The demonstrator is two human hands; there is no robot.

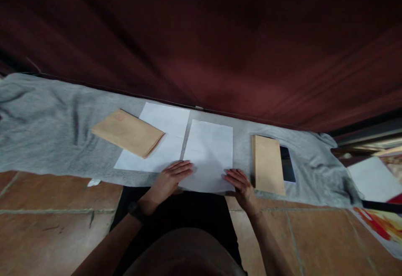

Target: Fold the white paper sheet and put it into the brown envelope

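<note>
Between the two hands, a white sheet of paper (210, 150), laid flat on grey cloth (53, 133), long sides running away from the body, near edge level with the front border of the cloth. At its near left corner, the left hand (172, 175), unclenched, fingers straight and resting over the paper's side; at the opposite near corner, the right hand (240, 184), likewise loose, fingertips touching the margin. Cannot tell whether either thumb presses from underneath.

Just beyond and left of the left hand, a second white sheet (169, 119), separated from the first by a thin strip of cloth. Across its left part, set askew, a stack of brown envelopes (125, 131) with a faint reddish print at the far end. Around the left wrist, a dark band (135, 211).

Near the right hand, on its outer side, another brown stack (268, 163), partly covering a dark flat device (287, 165). Well to the right of that hand, a pale flat panel (373, 177) and a red-and-yellow printed item (381, 225). Beyond both hands, a dark red backdrop (204, 50); below them, terracotta floor tiles (56, 234).
</note>
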